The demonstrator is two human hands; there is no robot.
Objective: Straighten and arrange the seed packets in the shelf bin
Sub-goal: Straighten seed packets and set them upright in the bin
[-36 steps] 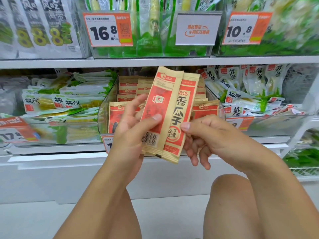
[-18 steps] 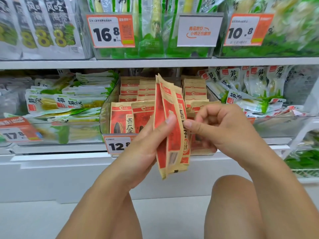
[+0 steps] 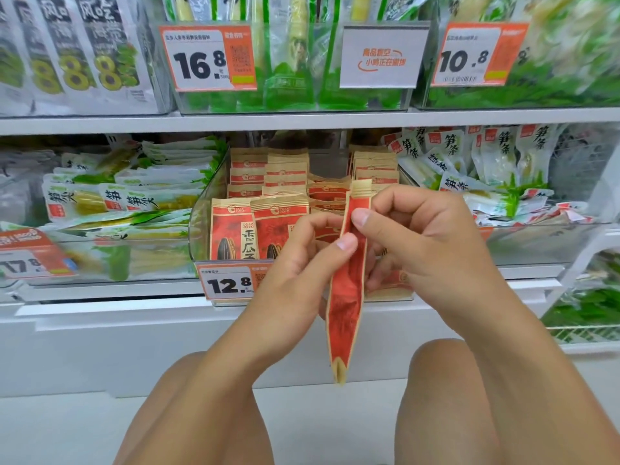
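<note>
Nearest the camera are the person's two bare knees point(image 3: 446, 397), so they seem to be crouching in front of the low shelf to work at bin height. Just beyond, both hands meet around a red and tan seed packet point(image 3: 347, 297), held upright and turned edge-on to the camera, its bottom fold hanging free below the hands. The left hand point(image 3: 295, 280) pinches it from the left, thumb tip pressed against the red face and fingers curled behind. The right hand point(image 3: 419, 236) grips the upper part from the right, thumb on the near edge and fingers wrapped round the far side. Whether there is one packet or two pressed together I cannot tell. Holding it edge-on with both hands probably serves to square it up before it is slotted in.

Behind the hands stands the clear shelf bin point(image 3: 201, 226) with a price tag point(image 3: 231, 283) reading 12.8 clipped to its front. Inside it, more seed packets point(image 3: 255, 229) stand upright at the front left, with rows of tan tops behind. The middle rows look lower and less even, and a gap at the back shows where the held packet could go.

To either side sit bins of green and white snack packs point(image 3: 127, 196). The upper shelf point(image 3: 302, 120) carries more green packs and tags.
</note>
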